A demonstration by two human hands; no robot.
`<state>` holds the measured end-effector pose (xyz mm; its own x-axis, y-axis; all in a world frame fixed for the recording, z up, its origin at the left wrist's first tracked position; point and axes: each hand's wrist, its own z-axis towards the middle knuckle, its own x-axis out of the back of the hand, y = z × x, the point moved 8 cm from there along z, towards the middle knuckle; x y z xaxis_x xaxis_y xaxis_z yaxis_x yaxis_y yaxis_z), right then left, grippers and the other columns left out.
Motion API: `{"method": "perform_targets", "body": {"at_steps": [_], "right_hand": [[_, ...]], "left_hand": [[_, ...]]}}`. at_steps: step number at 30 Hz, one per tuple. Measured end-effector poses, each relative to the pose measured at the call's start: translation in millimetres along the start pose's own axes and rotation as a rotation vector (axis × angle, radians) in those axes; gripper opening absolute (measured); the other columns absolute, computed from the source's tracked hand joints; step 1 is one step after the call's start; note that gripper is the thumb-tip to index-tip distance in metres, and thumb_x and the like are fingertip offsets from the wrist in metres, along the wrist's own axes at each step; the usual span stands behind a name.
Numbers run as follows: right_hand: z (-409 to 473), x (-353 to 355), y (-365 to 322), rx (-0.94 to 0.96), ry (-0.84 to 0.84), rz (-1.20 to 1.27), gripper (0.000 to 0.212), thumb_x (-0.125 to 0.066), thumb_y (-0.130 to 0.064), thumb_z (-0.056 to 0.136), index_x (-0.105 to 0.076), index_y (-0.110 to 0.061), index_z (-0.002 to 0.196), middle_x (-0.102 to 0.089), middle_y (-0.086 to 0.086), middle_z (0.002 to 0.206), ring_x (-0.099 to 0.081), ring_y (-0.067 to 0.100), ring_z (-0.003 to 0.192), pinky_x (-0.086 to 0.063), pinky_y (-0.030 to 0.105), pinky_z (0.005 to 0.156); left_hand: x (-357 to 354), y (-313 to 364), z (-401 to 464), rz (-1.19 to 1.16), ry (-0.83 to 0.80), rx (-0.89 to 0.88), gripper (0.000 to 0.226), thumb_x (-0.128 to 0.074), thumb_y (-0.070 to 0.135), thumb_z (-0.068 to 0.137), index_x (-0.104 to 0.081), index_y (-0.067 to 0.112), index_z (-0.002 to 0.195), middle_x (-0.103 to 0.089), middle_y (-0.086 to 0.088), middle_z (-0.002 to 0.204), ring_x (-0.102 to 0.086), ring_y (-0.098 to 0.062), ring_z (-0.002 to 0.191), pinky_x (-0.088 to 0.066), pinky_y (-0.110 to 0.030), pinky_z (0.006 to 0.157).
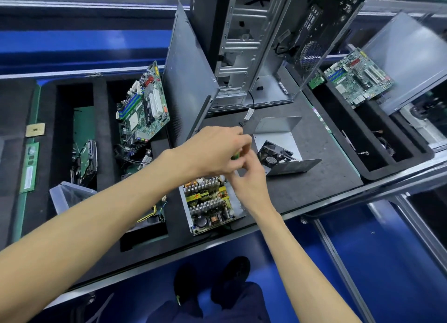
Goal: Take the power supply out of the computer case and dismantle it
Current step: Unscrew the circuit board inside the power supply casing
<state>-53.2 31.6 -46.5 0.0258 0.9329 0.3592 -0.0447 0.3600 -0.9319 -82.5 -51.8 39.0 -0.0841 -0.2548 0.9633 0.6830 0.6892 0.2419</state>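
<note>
The opened power supply (pixel 210 203) lies near the table's front edge, its circuit board with heat sinks and coils exposed in a metal tray. Above its far end, my left hand (pixel 215 151) grips the green handle of a screwdriver (pixel 235 156). My right hand (pixel 249 177) pinches the screwdriver's shaft just below, over the board's far right corner. The tip is hidden by my fingers. The power supply's removed metal cover (pixel 278 134) lies behind, with the black fan (pixel 272 154) in it. The empty computer case (pixel 254 44) stands upright at the back.
The case's side panel (pixel 188 80) leans upright to the left. Foam trays on the left hold a motherboard (pixel 145 105), a hard drive (pixel 85 163), RAM sticks (pixel 30 167) and cables. A clear plastic box (pixel 65 194) sits front left. Another motherboard (pixel 358 76) rests at the right.
</note>
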Motion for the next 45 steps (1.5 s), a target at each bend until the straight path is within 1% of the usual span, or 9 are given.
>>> {"method": "perform_targets", "body": {"at_steps": [7, 13, 17, 23, 26, 29, 34, 41, 45], "right_hand": [[0.6, -1.2, -0.9, 0.044, -0.012, -0.082, 0.021, -0.079, -0.026, 0.088, -0.064, -0.024, 0.102, -0.071, -0.013, 0.092, -0.066, 0.008, 0.090, -0.051, 0.022, 0.080], [6.3, -7.3, -1.9, -0.001, -0.066, -0.148, 0.017, -0.060, -0.019, 0.082, -0.066, -0.029, 0.094, -0.065, 0.006, 0.105, -0.062, 0.029, 0.099, -0.054, 0.052, 0.079], [10.1, -3.2, 1.1, -0.032, -0.093, -0.097, 0.025, -0.051, -0.020, 0.092, -0.059, -0.036, 0.109, -0.050, -0.009, 0.101, -0.049, 0.016, 0.104, -0.041, 0.028, 0.083], [10.7, 0.6, 7.9, -0.100, -0.130, -0.014, 0.038, -0.080, -0.027, 0.086, -0.052, -0.042, 0.106, -0.065, -0.007, 0.100, -0.061, 0.008, 0.091, -0.050, 0.031, 0.075], [9.7, 11.1, 5.8, 0.000, -0.108, -0.084, 0.024, -0.081, -0.024, 0.089, -0.062, -0.026, 0.104, -0.061, -0.008, 0.098, -0.053, 0.001, 0.088, -0.041, 0.017, 0.076], [6.1, 15.4, -2.3, 0.108, -0.184, -0.141, 0.020, -0.076, -0.022, 0.094, -0.068, -0.018, 0.112, -0.068, -0.006, 0.100, -0.057, 0.002, 0.093, -0.042, 0.013, 0.078], [0.3, 14.8, -5.1, 0.197, -0.289, -0.163, 0.031, -0.064, -0.017, 0.094, -0.051, -0.036, 0.115, -0.067, -0.011, 0.093, -0.057, -0.002, 0.068, -0.038, 0.013, 0.060], [0.4, 22.4, -1.3, 0.153, -0.154, 0.302, 0.022, -0.047, -0.003, 0.089, -0.058, -0.011, 0.106, -0.065, -0.002, 0.102, -0.062, 0.020, 0.096, -0.052, 0.034, 0.090], [13.4, 44.2, -5.4, 0.044, 0.090, 0.660, 0.024, -0.037, -0.002, 0.085, -0.050, -0.014, 0.102, -0.057, 0.003, 0.083, -0.055, 0.019, 0.077, -0.052, 0.037, 0.072]], "left_hand": [[1.1, -33.6, 8.1, 0.256, 0.008, 0.357, 0.061, -0.024, 0.064, 0.101, -0.045, 0.018, 0.067, -0.053, -0.004, 0.073, -0.052, -0.027, 0.068, -0.032, -0.033, 0.060], [-21.3, -16.5, -10.7, -0.376, -0.215, 0.137, 0.032, -0.058, 0.043, 0.093, -0.055, 0.030, 0.123, -0.045, 0.004, 0.119, -0.060, -0.015, 0.099, -0.046, -0.030, 0.086], [-7.3, -12.9, -14.5, -0.272, -0.073, 0.066, 0.031, -0.059, 0.027, 0.094, -0.059, 0.024, 0.125, -0.046, 0.004, 0.115, -0.058, -0.015, 0.086, -0.051, -0.035, 0.079], [1.7, -19.5, 0.3, 0.122, 0.045, 0.307, 0.051, -0.052, 0.069, 0.086, -0.055, 0.018, 0.083, -0.055, 0.003, 0.071, -0.060, -0.026, 0.071, -0.039, -0.034, 0.059], [3.4, -32.3, -0.1, -0.041, 0.038, 0.464, 0.072, -0.027, 0.088, 0.079, -0.054, 0.022, 0.070, -0.055, 0.006, 0.059, -0.055, -0.014, 0.059, -0.033, -0.030, 0.053], [-5.9, -58.1, -6.3, -0.364, 0.029, 0.583, 0.054, -0.035, 0.065, 0.096, -0.066, 0.025, 0.076, -0.070, 0.009, 0.073, -0.065, -0.012, 0.074, -0.050, -0.032, 0.067], [-83.7, -67.1, -18.4, -0.323, -0.357, 0.567, 0.012, -0.057, 0.023, 0.097, -0.065, 0.020, 0.106, -0.066, -0.002, 0.112, -0.061, -0.022, 0.104, -0.051, -0.037, 0.090], [-112.6, -82.5, -24.9, -0.479, -0.209, 0.696, 0.028, -0.074, 0.028, 0.088, -0.055, 0.023, 0.107, -0.061, -0.003, 0.113, -0.060, -0.021, 0.100, -0.050, -0.038, 0.088], [-127.5, -77.9, -21.1, -0.542, -0.236, 0.751, 0.049, -0.075, 0.029, 0.086, -0.042, 0.021, 0.121, -0.060, -0.001, 0.098, -0.063, -0.025, 0.086, -0.052, -0.041, 0.078]]}}
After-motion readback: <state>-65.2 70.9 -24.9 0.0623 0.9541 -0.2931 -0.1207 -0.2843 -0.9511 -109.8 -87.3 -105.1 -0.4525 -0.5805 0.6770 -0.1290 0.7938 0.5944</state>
